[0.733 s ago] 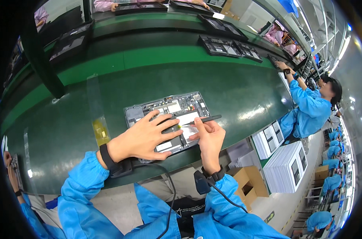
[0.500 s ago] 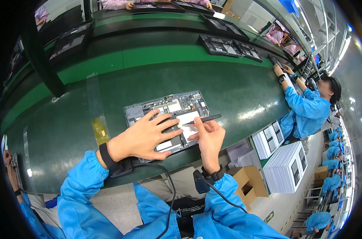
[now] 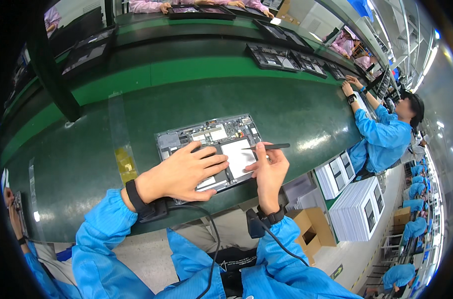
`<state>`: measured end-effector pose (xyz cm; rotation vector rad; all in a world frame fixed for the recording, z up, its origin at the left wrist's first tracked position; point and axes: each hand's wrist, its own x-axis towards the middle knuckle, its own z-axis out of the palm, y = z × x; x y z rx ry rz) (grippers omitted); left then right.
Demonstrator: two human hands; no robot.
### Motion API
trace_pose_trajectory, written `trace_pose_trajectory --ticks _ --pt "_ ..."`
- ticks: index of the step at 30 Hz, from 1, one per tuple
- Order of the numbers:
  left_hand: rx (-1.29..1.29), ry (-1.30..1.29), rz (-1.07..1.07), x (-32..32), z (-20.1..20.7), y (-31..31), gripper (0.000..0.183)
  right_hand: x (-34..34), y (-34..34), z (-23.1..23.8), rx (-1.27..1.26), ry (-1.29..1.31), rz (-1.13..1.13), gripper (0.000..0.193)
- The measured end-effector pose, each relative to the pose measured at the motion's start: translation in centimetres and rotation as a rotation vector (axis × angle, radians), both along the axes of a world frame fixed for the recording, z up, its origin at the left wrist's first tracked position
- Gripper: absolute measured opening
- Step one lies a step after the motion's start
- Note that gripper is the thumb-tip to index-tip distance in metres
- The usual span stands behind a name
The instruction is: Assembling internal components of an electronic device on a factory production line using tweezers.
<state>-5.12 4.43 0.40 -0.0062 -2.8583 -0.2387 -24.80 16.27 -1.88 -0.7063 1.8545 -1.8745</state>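
An opened laptop base [image 3: 172, 139] lies on the green workbench in front of me, its circuit board bare along the far side. My left hand [image 3: 184, 172] rests on its near left part, open, with the fingers spread and the fingertips at the edge of a white rectangular panel [image 3: 232, 149]. In my right hand [image 3: 271, 174] is a pair of black tweezers [image 3: 278, 146], pinched between thumb and fingers. Their tip points left, over the white panel; whether it touches cannot be made out. My left palm covers part of the laptop's near side.
Clear tape and a yellow strip [image 3: 125, 163] stick to the bench [image 3: 87, 149] left of the laptop. More opened laptop bases [image 3: 272, 57] sit on the far line. At right are stacked white trays [image 3: 358, 212], a cardboard box [image 3: 313, 234] and a co-worker in blue [image 3: 383, 132].
My right hand has moved right with the tweezers, away from my left fingertips, uncovering more of the white panel. My left fingers have drawn slightly together. Bases on the far line have shifted slightly left.
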Motion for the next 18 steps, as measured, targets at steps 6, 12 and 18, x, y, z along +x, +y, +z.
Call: trace_pose_trajectory --ticks 6,12,18 --pt "-0.017 0.09 0.009 1.0 -0.7 0.6 0.061 0.3 -0.6 2.1 -0.112 0.019 0.082 0.028" --pt "0.189 0.124 0.269 8.7 3.5 5.7 0.044 4.2 -8.9 7.3 -0.067 0.024 0.881 0.023" --pt "-0.035 0.16 0.945 18.0 -1.2 3.3 0.054 12.8 -18.2 2.0 0.117 0.245 1.269 0.02"
